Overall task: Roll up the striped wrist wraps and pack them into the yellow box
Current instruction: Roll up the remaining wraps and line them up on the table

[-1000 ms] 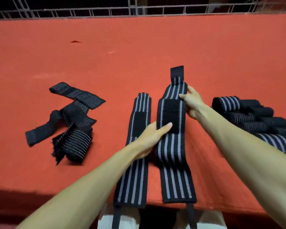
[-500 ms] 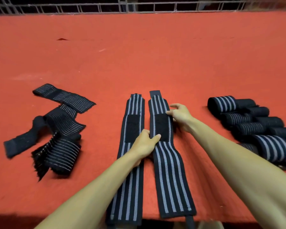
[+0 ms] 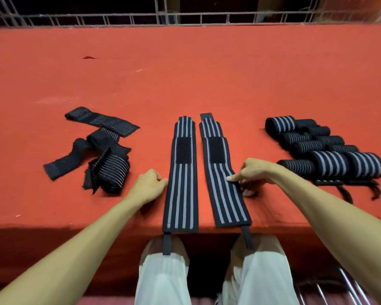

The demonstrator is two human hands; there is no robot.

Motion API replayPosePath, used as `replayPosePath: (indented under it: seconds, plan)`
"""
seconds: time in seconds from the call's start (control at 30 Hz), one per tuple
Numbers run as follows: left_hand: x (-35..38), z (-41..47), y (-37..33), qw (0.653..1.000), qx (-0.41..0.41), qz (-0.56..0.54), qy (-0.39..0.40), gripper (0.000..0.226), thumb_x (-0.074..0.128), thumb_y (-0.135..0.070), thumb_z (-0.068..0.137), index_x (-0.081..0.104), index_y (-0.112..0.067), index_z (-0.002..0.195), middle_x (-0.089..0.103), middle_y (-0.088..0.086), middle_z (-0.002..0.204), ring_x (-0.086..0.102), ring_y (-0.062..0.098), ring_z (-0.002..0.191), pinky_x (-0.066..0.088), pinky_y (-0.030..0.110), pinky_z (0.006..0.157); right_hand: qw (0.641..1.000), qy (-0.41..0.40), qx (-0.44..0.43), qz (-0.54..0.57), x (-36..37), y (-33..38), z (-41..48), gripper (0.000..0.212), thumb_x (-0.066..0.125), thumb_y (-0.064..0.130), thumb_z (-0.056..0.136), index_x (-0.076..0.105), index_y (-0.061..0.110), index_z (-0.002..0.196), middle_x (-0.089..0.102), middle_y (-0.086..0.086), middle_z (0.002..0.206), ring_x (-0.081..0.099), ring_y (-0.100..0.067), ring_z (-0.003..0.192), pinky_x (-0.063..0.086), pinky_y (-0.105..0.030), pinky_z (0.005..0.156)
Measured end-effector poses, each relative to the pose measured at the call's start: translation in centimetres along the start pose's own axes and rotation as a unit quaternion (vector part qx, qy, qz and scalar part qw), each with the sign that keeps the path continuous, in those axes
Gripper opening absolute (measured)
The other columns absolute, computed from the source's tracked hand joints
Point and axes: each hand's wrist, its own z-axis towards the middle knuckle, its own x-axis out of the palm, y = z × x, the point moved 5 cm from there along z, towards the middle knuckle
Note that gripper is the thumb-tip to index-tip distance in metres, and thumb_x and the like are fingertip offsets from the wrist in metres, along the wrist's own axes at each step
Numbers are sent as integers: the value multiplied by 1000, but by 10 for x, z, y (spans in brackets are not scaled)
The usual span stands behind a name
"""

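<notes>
Two black wrist wraps with grey stripes lie flat side by side on the red table, the left wrap (image 3: 182, 175) and the right wrap (image 3: 222, 172), their thin loops hanging over the front edge. My left hand (image 3: 149, 187) rests with curled fingers against the left wrap's outer edge. My right hand (image 3: 250, 175) pinches the right wrap's outer edge, thumb on top. No yellow box is in view.
A heap of unrolled thin-striped wraps (image 3: 101, 150) lies at the left. Several rolled wraps (image 3: 323, 150) are stacked at the right. The red table (image 3: 185, 73) runs back to a wire fence (image 3: 185, 18). My knees show below the front edge.
Both hands moved from the middle of the wraps out to their outer edges. The right wrap, lifted a second ago, now lies flat beside the left one.
</notes>
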Motion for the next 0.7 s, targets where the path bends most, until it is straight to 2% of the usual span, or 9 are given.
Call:
replayPosePath:
  seconds: [0.07, 0.1, 0.23, 0.3, 0.37, 0.47, 0.53, 0.6, 0.7]
  plan:
    - [0, -10, -3, 999, -9, 21, 49, 40, 57, -43, 92, 59, -15, 64, 61, 2, 58, 59, 21, 60, 40, 29, 58, 999, 44, 6, -1, 11, -4, -9, 25, 75, 16, 84, 59, -4, 83, 66, -14, 64, 65, -25, 53, 57, -31, 51]
    - [0, -16, -4, 997, -10, 26, 68, 41, 60, -44, 90, 58, -16, 61, 57, 0, 53, 53, 16, 52, 37, 27, 53, 998, 54, 1, 11, 16, -5, -14, 20, 73, 10, 85, 58, -2, 80, 66, -13, 61, 65, -24, 53, 57, -30, 51]
    - [6, -28, -5, 986, 5, -84, 146, 32, 72, -25, 86, 56, -14, 61, 61, 3, 62, 55, 14, 56, 43, 26, 61, 995, 65, -27, 75, 25, -7, -21, 24, 65, 1, 89, 53, 2, 67, 66, -10, 58, 64, -19, 52, 55, -26, 53]
    - [9, -34, -6, 974, 7, -142, 175, 28, 69, -16, 89, 56, -13, 64, 61, 4, 58, 54, 10, 46, 41, 21, 52, 995, 68, -27, 61, 29, -8, -24, 22, 66, 2, 88, 56, 0, 69, 69, -14, 63, 67, -21, 56, 58, -26, 54]
    - [14, -38, -5, 974, 1, -144, 175, 23, 68, -16, 90, 59, -11, 69, 59, 3, 50, 48, 9, 40, 36, 20, 44, 997, 55, -26, 35, 32, -10, -23, 19, 68, 3, 87, 57, -2, 72, 67, -15, 60, 66, -21, 53, 58, -27, 52]
    - [21, -35, -2, 982, 1, -100, 157, 24, 72, -24, 87, 59, -10, 71, 61, 9, 53, 44, 15, 42, 32, 22, 42, 999, 45, -19, 0, 33, -7, -23, 18, 71, 6, 86, 59, -6, 81, 66, -17, 60, 65, -23, 50, 59, -30, 50]
    - [19, -32, -5, 989, 11, -42, 141, 26, 74, -28, 84, 58, -13, 70, 68, 11, 63, 50, 15, 43, 35, 22, 43, 999, 39, -13, -26, 29, -4, -23, 22, 72, 10, 86, 60, -8, 89, 67, -16, 61, 66, -25, 50, 57, -31, 47]
    - [13, -30, -11, 992, 26, 19, 123, 28, 77, -31, 81, 57, -14, 75, 73, 9, 76, 57, 13, 48, 45, 25, 52, 999, 22, -9, -45, 23, 0, -20, 27, 72, 15, 87, 60, -9, 94, 68, -16, 61, 67, -25, 50, 55, -30, 45]
    - [6, -22, -16, 994, 40, 33, 96, 41, 81, -33, 76, 49, -16, 97, 69, 3, 90, 64, 13, 68, 52, 32, 70, 998, -14, -13, -66, 14, 6, -12, 30, 70, 21, 90, 62, -8, 91, 69, -18, 67, 67, -26, 50, 55, -31, 45]
